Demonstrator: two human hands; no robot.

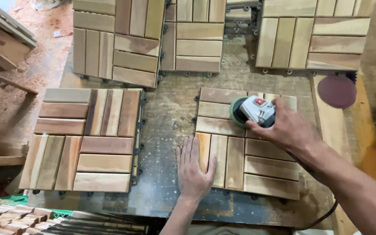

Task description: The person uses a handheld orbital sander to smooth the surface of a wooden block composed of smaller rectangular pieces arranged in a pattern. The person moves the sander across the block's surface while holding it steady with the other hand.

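Left hand (193, 169): flat and open, fingers spread, pressing the wooden tile (246, 143) at its 8 o'clock corner.
Right hand (286, 128): wrapped around the sander (253, 112).
Sander: sits on the tile, near 12 o'clock.
Tile: lies on the workbench (170, 117).

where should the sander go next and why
Probably slide the grey round sander in the right hand toward the slats nearer the person: it sits on the far part of the square wooden slat tile, which the left hand braces flat at its near-left corner.
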